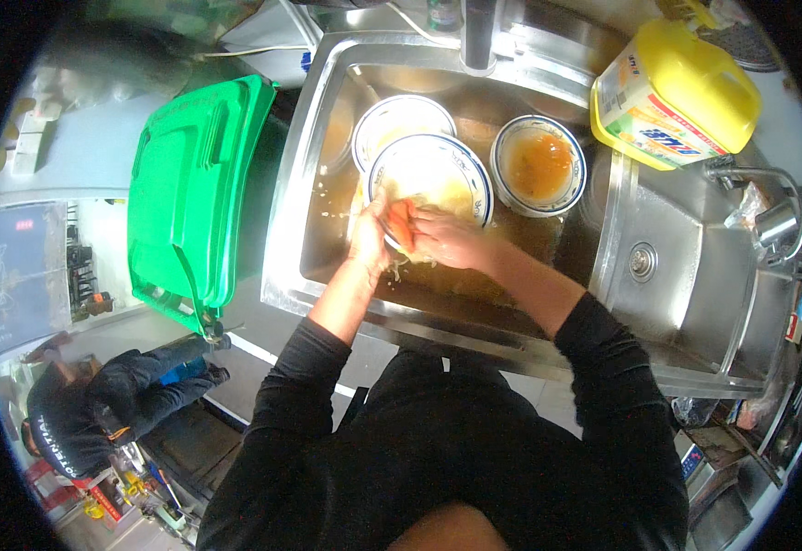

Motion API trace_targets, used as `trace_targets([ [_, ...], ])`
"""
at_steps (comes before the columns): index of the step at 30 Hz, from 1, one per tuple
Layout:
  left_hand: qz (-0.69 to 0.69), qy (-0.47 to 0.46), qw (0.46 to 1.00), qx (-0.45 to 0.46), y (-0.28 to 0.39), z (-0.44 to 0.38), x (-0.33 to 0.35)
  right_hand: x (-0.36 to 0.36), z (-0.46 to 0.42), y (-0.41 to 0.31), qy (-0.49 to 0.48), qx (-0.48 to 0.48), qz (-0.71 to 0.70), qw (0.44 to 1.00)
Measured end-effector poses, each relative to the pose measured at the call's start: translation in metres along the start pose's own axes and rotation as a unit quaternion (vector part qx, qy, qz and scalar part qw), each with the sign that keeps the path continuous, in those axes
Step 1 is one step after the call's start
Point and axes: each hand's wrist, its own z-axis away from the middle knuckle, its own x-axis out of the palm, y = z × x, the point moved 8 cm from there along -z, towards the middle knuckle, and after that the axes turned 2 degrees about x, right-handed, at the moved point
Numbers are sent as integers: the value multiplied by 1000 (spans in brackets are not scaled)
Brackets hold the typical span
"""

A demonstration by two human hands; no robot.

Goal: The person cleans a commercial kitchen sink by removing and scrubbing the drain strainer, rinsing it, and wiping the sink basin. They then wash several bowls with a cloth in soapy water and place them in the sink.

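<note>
My left hand [369, 237] grips the near left rim of a white bowl [435, 165] with blue bands, tilted over the stainless steel sink basin [539, 262]. Pressed to the bowl's near edge is an orange scrubbing cloth [402, 224], held by my right hand [446, 237]; the hand is slightly blurred. Whether it is a cloth or a thin sponge is hard to tell. Behind the held bowl, partly covered by it, lies another white bowl [387, 117]. To the right, a blue-rimmed bowl [539, 165] contains orange-brown liquid. Pale food scraps lie around my hands.
A yellow detergent jug [683, 96] stands at the back right, above a second sink basin [690, 241] with a drain. The faucet [478, 34] rises behind the main basin. Left of the sink stands a green lidded bin [198, 193]. Another person [98, 406] bends over at lower left.
</note>
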Motion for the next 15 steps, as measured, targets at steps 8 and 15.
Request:
trace_targets([
  [8, -67, 34, 995, 65, 14, 12, 32, -7, -7, 25, 42, 267, -19, 963],
  [15, 19, 6, 999, 34, 18, -17, -2, -26, -8, -32, 164, 133, -183, 960],
])
